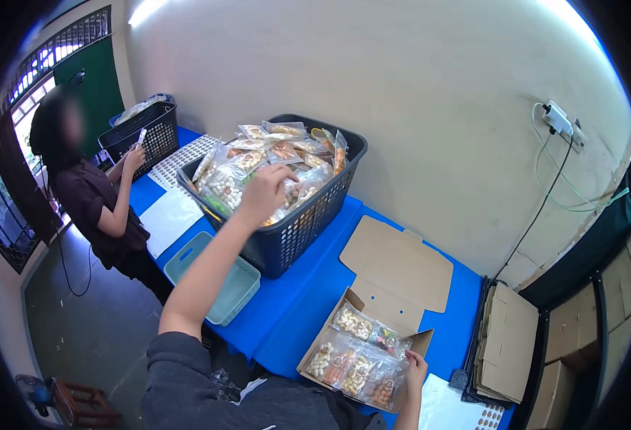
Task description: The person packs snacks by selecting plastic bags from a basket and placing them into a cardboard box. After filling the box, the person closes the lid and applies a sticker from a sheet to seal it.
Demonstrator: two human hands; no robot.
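My left hand reaches over the big dark basket, its fingers bent down at the clear snack packets heaped inside. Whether those fingers grip a packet is hidden. At the lower right, my right hand is at the right side of an open cardboard box, its fingertips by the edge of a packet. Several packets lie in the box in two rows, some with pale snacks and some with orange or brown ones. The box's lid is folded back on the blue table.
A green tray sits left of the basket. A co-worker stands at the left, holding a small item near another dark basket. Sticker sheets lie on the blue cloth. Flat cardboard stands at the right.
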